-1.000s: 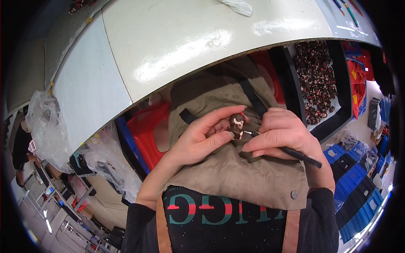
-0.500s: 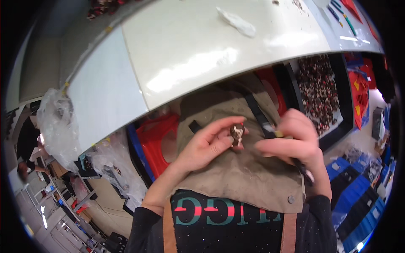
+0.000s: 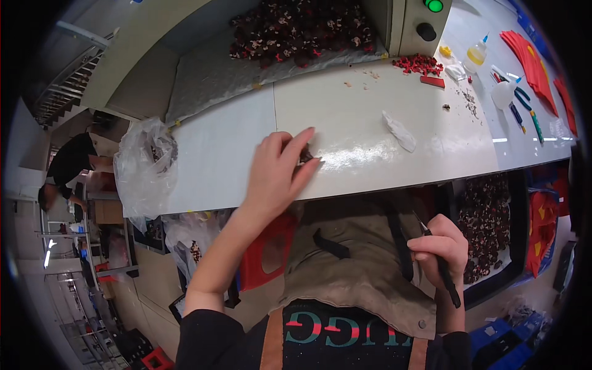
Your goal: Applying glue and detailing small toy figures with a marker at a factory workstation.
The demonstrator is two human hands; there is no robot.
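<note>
My left hand (image 3: pixel 271 176) is over the white tabletop, near its front edge. Between its fingers and thumb shows part of a small dark brown figure (image 3: pixel 305 154), mostly hidden by the fingers. Below the table edge, at the right, my right hand (image 3: pixel 443 246) is closed round a craft knife (image 3: pixel 445 271). The knife has a black handle, and its thin pointed metal tip slants up and left. My lap is covered by a brown apron (image 3: pixel 345 265).
Many small dark figures (image 3: pixel 302 31) are piled under a machine housing (image 3: pixel 407 31) at the back. A crumpled white wrapper (image 3: pixel 399 131), bottles (image 3: pixel 475 55) and pliers (image 3: pixel 529 114) lie farther right. A tray of figures (image 3: pixel 484 222) stands below the table. Someone in black (image 3: pixel 71 160) bends at far left.
My left hand has moved from above the apron up and forward over the tabletop with the figure. My right hand has lowered, its knife tip now pointing up. The view has shifted toward the table.
</note>
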